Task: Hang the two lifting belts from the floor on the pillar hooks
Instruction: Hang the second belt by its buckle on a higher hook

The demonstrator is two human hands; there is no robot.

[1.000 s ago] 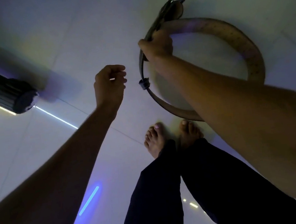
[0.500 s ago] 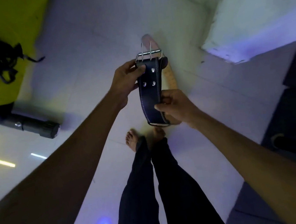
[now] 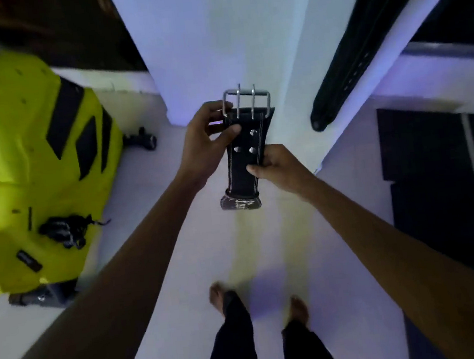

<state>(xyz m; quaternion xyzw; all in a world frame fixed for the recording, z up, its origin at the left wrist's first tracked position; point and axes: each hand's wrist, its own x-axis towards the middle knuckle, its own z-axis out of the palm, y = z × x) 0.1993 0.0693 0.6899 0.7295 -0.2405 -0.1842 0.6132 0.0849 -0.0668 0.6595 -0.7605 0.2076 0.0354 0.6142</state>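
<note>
I hold a black leather lifting belt (image 3: 244, 161) upright in front of a white pillar (image 3: 215, 41). Its silver two-prong buckle (image 3: 246, 99) points up. My left hand (image 3: 207, 141) pinches the belt's left edge just under the buckle. My right hand (image 3: 279, 164) grips the right edge lower down. The belt's folded lower end hangs below both hands. A second black belt (image 3: 343, 63) hangs down the pillar's right face, its top out of frame. No hook is visible.
A bright yellow padded bench (image 3: 33, 171) with black straps lying on it stands at the left. A dark dumbbell handle (image 3: 141, 139) lies near the pillar base. Black mats (image 3: 441, 187) cover the floor at the right. My bare feet (image 3: 257, 303) stand on pale tiles.
I rose from the floor with the belt, and my left hand joined the right on it. The view swung up to the pillar, now directly behind the belt.
</note>
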